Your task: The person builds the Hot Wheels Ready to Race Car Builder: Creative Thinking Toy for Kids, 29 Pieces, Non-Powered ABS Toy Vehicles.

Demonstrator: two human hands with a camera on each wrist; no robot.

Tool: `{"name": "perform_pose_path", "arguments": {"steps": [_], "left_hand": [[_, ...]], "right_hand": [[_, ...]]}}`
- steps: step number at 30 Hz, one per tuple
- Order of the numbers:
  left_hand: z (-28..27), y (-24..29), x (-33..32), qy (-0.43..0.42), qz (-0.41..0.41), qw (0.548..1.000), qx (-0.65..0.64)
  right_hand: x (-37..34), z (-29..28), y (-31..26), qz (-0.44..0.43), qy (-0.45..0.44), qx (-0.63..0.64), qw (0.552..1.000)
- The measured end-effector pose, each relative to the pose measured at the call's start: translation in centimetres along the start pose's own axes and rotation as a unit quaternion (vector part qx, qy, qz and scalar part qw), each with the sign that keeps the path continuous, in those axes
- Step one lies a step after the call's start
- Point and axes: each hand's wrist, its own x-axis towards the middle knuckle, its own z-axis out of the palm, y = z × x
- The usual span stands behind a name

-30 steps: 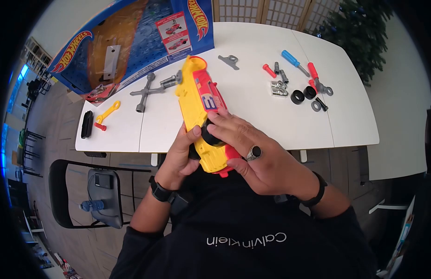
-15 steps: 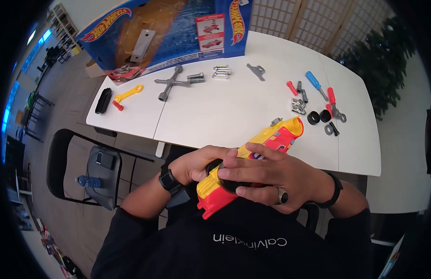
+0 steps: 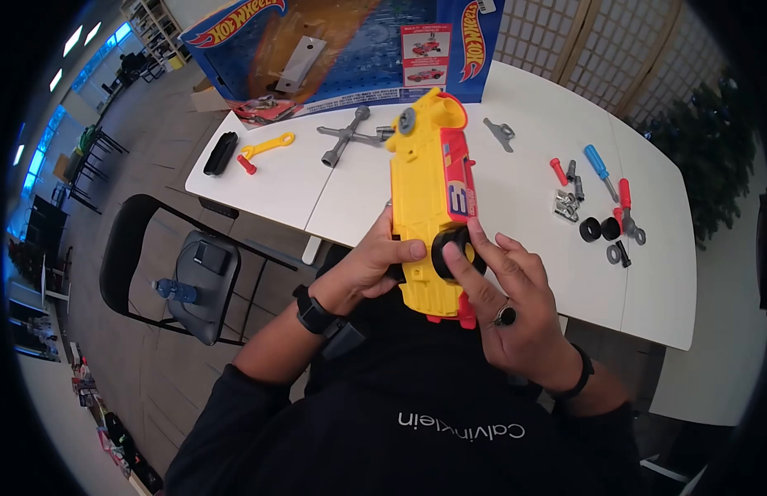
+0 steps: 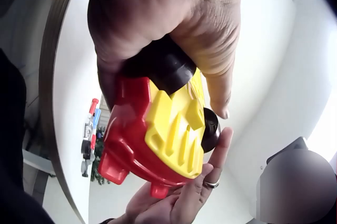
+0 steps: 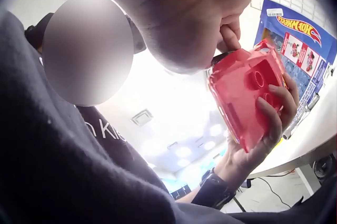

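A yellow and red toy car point(image 3: 418, 186) is held tilted in front of the body, its yellow underside facing up. My left hand point(image 3: 373, 263) grips it at one end, with the thumb on the underside and the other fingers beneath; the right wrist view shows them on the red body point(image 5: 237, 90). A black wheel point(image 3: 444, 255) sits on the car's right side. My right hand point(image 3: 516, 310) touches that wheel with extended fingers. Another black wheel point(image 4: 176, 69) lies under the left palm. A round grey piece point(image 3: 406, 121) is on the underside near the far end.
A blue toy box point(image 3: 358, 101) stands at the back of the white table point(image 3: 532, 215). A grey cross wrench point(image 3: 347, 136), yellow wrench point(image 3: 267, 146) and red bolt point(image 3: 247, 164) lie left. A blue screwdriver point(image 3: 600, 169), loose black tires point(image 3: 591, 229) and several bolts lie right.
The car swung down toward the right, then back up to point away from the body. The right hand went from covering the wheel to touching its side with fingers extended. The left hand kept its hold.
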Motion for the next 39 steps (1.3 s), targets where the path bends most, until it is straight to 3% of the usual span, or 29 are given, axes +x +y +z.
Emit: {"name": "perform_pose_path", "arguments": {"steps": [2,4,5,8,12,17,20,24,28,30,36,39], "left_hand": [[0.1,0.5,-0.1,0.032,0.027,0.992,0.119],[0.9,0.6,-0.3,0.054,0.035,0.992,0.109],[1.2,0.5,-0.4,0.056,0.035,0.991,0.113],[1.9,0.4,-0.7,0.075,0.043,0.991,0.103],[2.2,0.6,-1.0,0.098,0.043,0.992,0.069],[1.9,0.1,-1.3,0.107,0.089,0.983,0.121],[1.8,0.1,-1.3,0.108,0.109,0.979,0.136],[1.9,0.9,-1.6,0.094,0.088,0.985,0.117],[1.7,0.9,-2.0,0.071,0.024,0.996,0.056],[1.4,0.7,-2.0,0.055,-0.007,0.998,0.024],[1.5,0.6,-2.2,0.038,-0.022,0.999,0.02],[2.0,0.6,-2.3,0.082,-0.007,0.995,0.054]], "right_hand": [[0.3,0.5,0.3,0.0,0.04,0.003,0.999],[0.3,0.7,0.6,0.027,0.076,0.018,0.997],[0.7,0.7,0.9,-0.004,0.086,0.012,0.996],[1.5,-0.5,0.6,0.05,0.052,0.086,0.994],[2.2,-0.9,0.7,0.054,0.034,0.132,0.989],[2.3,-0.3,2.3,0.168,0.033,0.247,0.954],[1.8,0.1,1.8,0.189,0.039,0.202,0.96],[1.7,0.9,1.3,0.117,0.095,0.121,0.981],[2.6,-0.3,1.4,0.095,0.036,0.184,0.978],[2.8,-1.2,2.3,0.057,-0.037,0.192,0.979],[4.0,-3.4,3.2,0.012,-0.124,0.209,0.97],[4.3,-3.5,2.4,-0.007,-0.07,0.193,0.979]]}}
